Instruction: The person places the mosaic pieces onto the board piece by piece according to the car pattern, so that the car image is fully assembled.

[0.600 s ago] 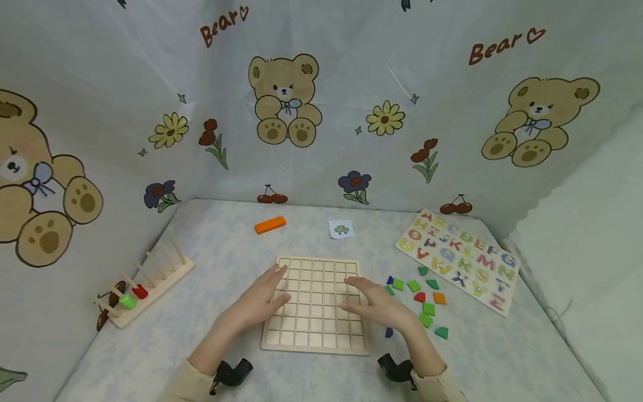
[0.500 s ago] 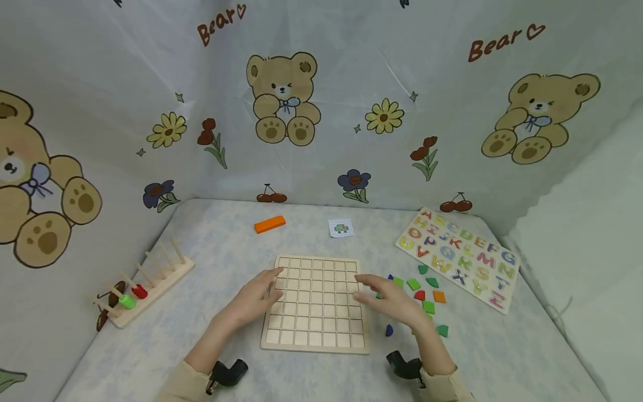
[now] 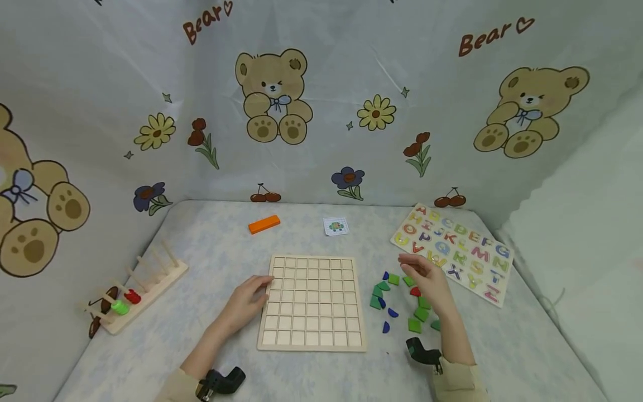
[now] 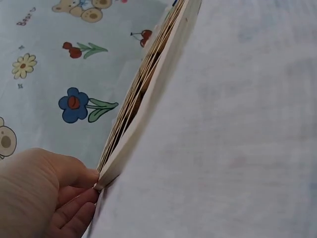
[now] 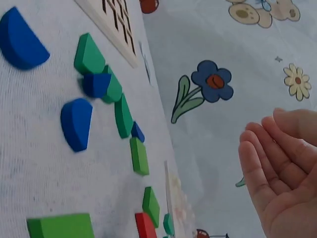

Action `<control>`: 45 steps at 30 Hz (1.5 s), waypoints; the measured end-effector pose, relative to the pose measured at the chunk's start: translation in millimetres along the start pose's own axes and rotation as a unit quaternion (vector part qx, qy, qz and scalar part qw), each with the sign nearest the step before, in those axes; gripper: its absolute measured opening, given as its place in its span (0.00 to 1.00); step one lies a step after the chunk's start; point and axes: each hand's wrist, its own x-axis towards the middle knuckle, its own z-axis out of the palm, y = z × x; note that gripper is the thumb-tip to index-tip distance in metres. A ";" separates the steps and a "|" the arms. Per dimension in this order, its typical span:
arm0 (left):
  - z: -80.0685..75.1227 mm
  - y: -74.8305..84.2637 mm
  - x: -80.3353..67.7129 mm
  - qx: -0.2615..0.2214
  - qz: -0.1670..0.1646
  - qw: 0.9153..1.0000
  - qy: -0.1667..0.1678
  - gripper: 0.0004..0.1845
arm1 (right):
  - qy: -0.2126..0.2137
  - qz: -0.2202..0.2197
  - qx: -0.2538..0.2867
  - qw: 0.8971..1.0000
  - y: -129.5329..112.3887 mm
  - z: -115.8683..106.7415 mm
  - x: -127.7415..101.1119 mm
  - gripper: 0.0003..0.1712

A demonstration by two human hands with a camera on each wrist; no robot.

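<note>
A wooden grid board (image 3: 312,302) lies flat in the middle of the table, its squares bare. My left hand (image 3: 248,298) rests with relaxed fingers against the board's left edge; in the left wrist view the fingertips (image 4: 81,201) touch the board's rim (image 4: 148,96). To the right of the board lies a scatter of small green, blue and red shape pieces (image 3: 397,304). My right hand (image 3: 427,279) hovers just above them, palm empty and fingers loosely straight. The right wrist view shows that open palm (image 5: 282,168) above blue (image 5: 77,123) and green pieces (image 5: 89,54).
An alphabet puzzle board (image 3: 454,251) lies at the right rear. An orange block (image 3: 264,224) and a small picture card (image 3: 336,226) sit behind the grid board. A wooden peg rack (image 3: 138,287) with red and green rings stands at the left. Bear-print cloth walls the table in.
My right hand has left the grid board and moved right, over the coloured pieces. My left hand has slid from the board's top to its left edge.
</note>
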 end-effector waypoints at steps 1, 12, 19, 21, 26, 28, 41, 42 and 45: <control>0.3 0.1 0.5 0.007 0.003 1.000 0.001 0.22 | 0.021 0.011 -0.001 1.000 3.9 -3.3 0.0 0.22; 1.6 3.0 -0.1 0.021 0.010 1.000 0.004 0.21 | 0.154 0.149 -0.127 0.968 45.0 -31.5 -3.2 0.20; 3.8 3.3 -0.1 0.021 0.020 1.000 0.011 0.20 | 0.141 0.165 -0.158 0.963 63.0 -40.3 4.8 0.21; 4.6 2.7 -0.2 0.023 0.019 0.999 0.015 0.20 | 0.141 0.163 -0.166 0.962 65.1 -40.6 7.6 0.21; 5.5 1.9 -1.5 0.024 0.009 0.999 0.019 0.20 | 0.136 0.157 -0.190 0.959 77.0 -37.9 11.7 0.20; 5.0 1.7 -1.8 0.024 0.006 1.000 0.017 0.21 | 0.134 0.159 -0.198 0.958 82.2 -36.4 11.8 0.20; 4.7 -0.8 -1.3 0.036 0.021 0.999 0.008 0.21 | 0.074 0.090 -0.246 0.962 93.1 -33.3 5.3 0.19; 5.2 -0.9 -1.6 0.038 0.020 0.999 0.008 0.21 | 0.074 0.091 -0.246 0.962 92.7 -33.2 4.9 0.19; 6.2 -1.1 -1.6 0.043 0.025 0.999 0.017 0.21 | 0.068 0.100 -0.236 0.964 90.6 -33.1 4.2 0.20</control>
